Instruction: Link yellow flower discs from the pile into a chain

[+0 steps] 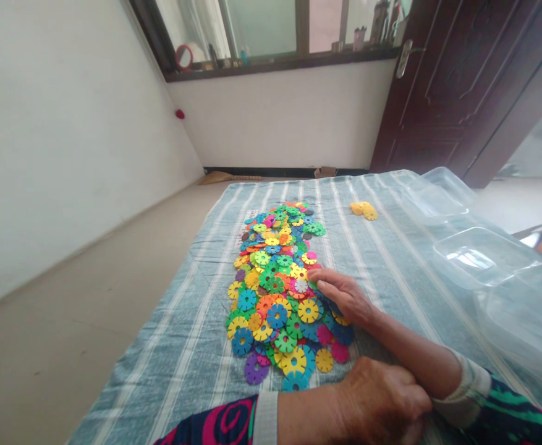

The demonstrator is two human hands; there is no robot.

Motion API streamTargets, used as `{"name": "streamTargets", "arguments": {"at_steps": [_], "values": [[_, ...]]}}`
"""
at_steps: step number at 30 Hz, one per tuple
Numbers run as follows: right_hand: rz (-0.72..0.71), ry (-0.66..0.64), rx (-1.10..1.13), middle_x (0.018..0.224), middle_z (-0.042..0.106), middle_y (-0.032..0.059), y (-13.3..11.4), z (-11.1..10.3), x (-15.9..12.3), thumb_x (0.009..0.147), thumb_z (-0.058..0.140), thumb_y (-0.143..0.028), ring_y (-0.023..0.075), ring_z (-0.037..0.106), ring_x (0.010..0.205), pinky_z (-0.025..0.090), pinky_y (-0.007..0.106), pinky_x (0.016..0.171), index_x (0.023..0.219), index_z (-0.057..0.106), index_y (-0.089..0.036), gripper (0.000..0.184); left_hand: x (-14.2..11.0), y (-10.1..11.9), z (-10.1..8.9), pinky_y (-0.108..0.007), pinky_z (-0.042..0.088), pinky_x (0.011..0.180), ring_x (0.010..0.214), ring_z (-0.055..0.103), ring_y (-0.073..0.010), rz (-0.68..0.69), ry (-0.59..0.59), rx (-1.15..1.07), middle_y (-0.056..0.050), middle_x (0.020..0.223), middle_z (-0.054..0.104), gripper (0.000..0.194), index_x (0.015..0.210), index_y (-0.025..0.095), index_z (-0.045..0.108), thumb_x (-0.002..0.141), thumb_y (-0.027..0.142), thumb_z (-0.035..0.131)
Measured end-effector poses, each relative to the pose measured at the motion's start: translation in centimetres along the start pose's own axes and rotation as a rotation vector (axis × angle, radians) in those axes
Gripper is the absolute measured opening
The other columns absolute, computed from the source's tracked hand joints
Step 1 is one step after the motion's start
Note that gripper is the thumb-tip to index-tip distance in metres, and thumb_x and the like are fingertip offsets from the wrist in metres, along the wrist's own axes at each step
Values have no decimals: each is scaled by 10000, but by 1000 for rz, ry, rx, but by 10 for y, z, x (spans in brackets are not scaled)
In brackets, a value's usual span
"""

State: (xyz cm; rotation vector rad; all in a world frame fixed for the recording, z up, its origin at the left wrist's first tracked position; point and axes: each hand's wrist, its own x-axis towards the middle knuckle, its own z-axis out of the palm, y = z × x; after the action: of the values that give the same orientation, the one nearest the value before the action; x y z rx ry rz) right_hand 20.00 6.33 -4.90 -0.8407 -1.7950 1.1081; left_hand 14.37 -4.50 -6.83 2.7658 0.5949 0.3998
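A long heap of colourful notched plastic discs (277,316) lies in front of me, in blue, green, yellow, orange, pink and purple. My right hand (345,295) reaches in at the heap's right edge. Its fingers are stretched out, thumb a little apart from the forefinger, and the tips touch discs there. Near the heap's front right corner, my left hand (382,395) is closed in a fist under my right forearm. Whatever the fist holds is hidden. A few yellow discs (363,210) sit apart, behind and to the right of the heap.
Striped blue-grey cloth (182,321) covers the surface under the discs. Along the right side stand clear plastic containers (484,256). Beyond the far edge are a wall with a window ledge (280,67) and a dark red door (447,80).
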Motion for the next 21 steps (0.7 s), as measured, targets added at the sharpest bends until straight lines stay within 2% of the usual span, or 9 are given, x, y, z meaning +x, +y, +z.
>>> {"name": "streamTargets", "arguments": {"at_steps": [7, 12, 15, 17, 19, 21], "values": [[-13, 60, -22, 952, 712, 33, -1, 3, 1, 878, 546, -384, 206, 629, 964, 482, 330, 896, 918, 694, -213, 230, 1, -13, 33, -232, 142, 329, 433, 420, -80, 58, 104, 109, 52, 537, 468, 221, 678, 194, 545, 737, 367, 670], [-27, 116, -88, 902, 703, 33, -2, 5, 2, 862, 553, -332, 191, 622, 888, 471, 314, 852, 862, 683, -208, 180, -3, -17, 38, -239, 168, 328, 440, 429, -84, 78, 105, 133, 51, 555, 471, 214, 683, 196, 530, 764, 356, 645], [-23, 133, -107, 877, 696, 30, -1, 3, 3, 857, 555, -320, 180, 615, 856, 467, 299, 818, 844, 681, -204, 172, -2, -11, 31, -249, 173, 336, 459, 449, -87, 69, 50, 147, 46, 592, 498, 230, 708, 195, 539, 780, 392, 636], [-13, 139, -107, 865, 691, 27, 0, 1, 4, 858, 549, -316, 173, 611, 838, 464, 289, 797, 833, 680, -202, 175, 3, -5, 20, -255, 160, 335, 472, 465, -93, 72, 6, 149, 42, 603, 510, 225, 735, 197, 554, 814, 398, 618], [7, 147, -97, 864, 689, 25, 1, -1, 6, 863, 544, -321, 169, 609, 833, 462, 285, 790, 830, 680, -200, 185, 6, 0, 1, -244, 164, 334, 487, 472, -88, 132, -33, 97, 49, 614, 528, 151, 810, 208, 584, 864, 349, 586], [27, 157, -82, 860, 688, 25, 3, -2, 6, 866, 543, -331, 169, 609, 835, 461, 283, 789, 834, 682, -199, 194, -2, 2, -22, -207, 203, 347, 502, 467, -60, 227, -51, -24, 65, 660, 562, 79, 941, 229, 604, 887, 268, 563]]}}
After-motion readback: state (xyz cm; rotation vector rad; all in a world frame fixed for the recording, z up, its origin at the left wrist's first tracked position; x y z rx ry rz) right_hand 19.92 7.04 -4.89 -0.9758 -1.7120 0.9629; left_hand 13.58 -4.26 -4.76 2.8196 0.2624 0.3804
